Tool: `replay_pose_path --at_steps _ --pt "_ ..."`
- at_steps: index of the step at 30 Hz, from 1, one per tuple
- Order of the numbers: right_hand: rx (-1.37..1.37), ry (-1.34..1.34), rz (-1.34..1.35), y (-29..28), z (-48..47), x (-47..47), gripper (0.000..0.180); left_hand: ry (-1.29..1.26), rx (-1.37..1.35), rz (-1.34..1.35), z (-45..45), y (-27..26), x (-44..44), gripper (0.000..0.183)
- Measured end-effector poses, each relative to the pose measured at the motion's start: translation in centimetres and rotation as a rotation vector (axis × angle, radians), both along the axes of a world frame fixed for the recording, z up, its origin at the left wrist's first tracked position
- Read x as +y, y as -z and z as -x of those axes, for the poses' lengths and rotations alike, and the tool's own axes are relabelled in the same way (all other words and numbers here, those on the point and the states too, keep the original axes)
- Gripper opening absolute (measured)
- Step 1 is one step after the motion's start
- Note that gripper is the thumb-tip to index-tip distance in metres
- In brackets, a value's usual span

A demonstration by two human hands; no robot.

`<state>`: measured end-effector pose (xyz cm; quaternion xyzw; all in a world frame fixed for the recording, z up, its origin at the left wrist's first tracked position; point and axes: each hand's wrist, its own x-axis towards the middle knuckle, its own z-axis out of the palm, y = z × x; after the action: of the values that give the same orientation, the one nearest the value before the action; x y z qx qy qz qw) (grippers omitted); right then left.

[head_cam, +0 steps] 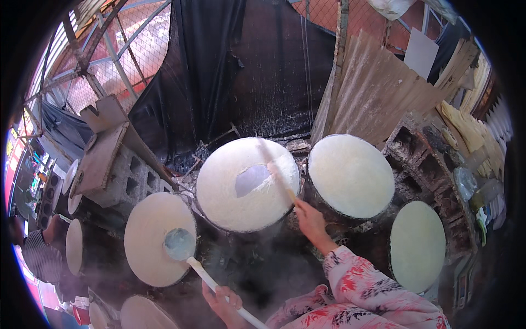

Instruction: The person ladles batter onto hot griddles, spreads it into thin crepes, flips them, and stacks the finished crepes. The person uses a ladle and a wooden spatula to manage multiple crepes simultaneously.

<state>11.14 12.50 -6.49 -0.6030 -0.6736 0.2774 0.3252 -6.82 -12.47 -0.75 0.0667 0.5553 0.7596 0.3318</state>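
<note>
My right hand (310, 224) grips a flat wooden stick (279, 174), blurred by motion, over the middle round cooking top (222, 205). Pale batter coats that top around an irregular greyish patch (251, 181), with thicker, ragged batter under the stick. In my left hand (224, 306) is the white handle of a round-bowled ladle (180, 244). The ladle's bowl rests on or just above the left round top (150, 234), which is also pale. Steam blurs the space between my hands.
Similar pale tops stand behind (351, 177) and beside (417, 246) my right arm. Concrete blocks (139, 179) under a board (100, 160) flank the left; more blocks (415, 164) line the right. A dark sheet (254, 78) hangs behind. Far left, a person's striped sleeve (41, 255) shows.
</note>
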Motion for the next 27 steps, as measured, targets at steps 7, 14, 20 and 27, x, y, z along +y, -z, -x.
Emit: replay_pose_path --at_steps 7,14,20,27 --pt "-0.044 -0.069 0.059 1.5 2.8 -1.9 0.033 0.058 -0.008 -0.061 0.1 0.0 -1.1 0.043" --pt "-0.077 -0.016 -0.028 0.5 -0.2 -3.3 0.03 0.016 -0.043 -0.11 0.3 0.6 -3.5 0.042" --pt "-0.285 -0.138 0.041 0.2 5.5 -6.8 0.03 0.017 -0.075 -0.114 -0.3 -0.2 -3.8 0.044" --pt "0.027 0.01 -0.154 -0.2 -0.2 -5.9 0.034 -0.022 -0.076 -0.17 0.4 0.7 -4.6 0.044"
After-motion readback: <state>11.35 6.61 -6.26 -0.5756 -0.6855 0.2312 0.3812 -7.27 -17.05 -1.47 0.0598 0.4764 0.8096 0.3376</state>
